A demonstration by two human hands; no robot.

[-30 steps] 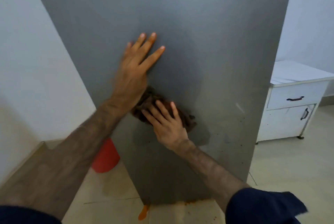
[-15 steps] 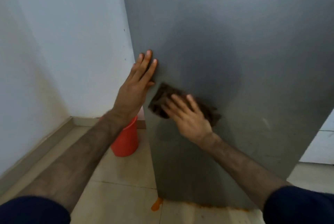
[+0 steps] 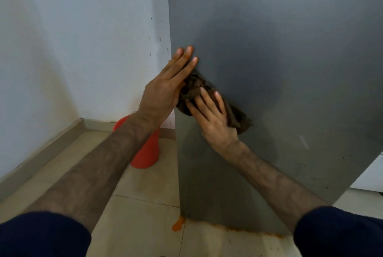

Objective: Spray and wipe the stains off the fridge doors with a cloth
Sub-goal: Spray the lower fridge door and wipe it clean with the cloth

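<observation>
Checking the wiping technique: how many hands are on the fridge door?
2: the left hand rests flat near the fridge door's left edge; the right hand presses the cloth beside it.

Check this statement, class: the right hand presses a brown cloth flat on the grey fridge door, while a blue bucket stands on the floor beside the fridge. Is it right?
One detail is wrong: the bucket is red, not blue, as the head view shows. The right hand does press the brown cloth on the grey fridge door.

I see the fridge door (image 3: 290,70): smooth, matt grey, metal-looking. Cloth (image 3: 236,115): brown, crumpled fabric. Bucket (image 3: 148,153): smooth orange-red plastic; floor (image 3: 145,184): glossy tile.
</observation>
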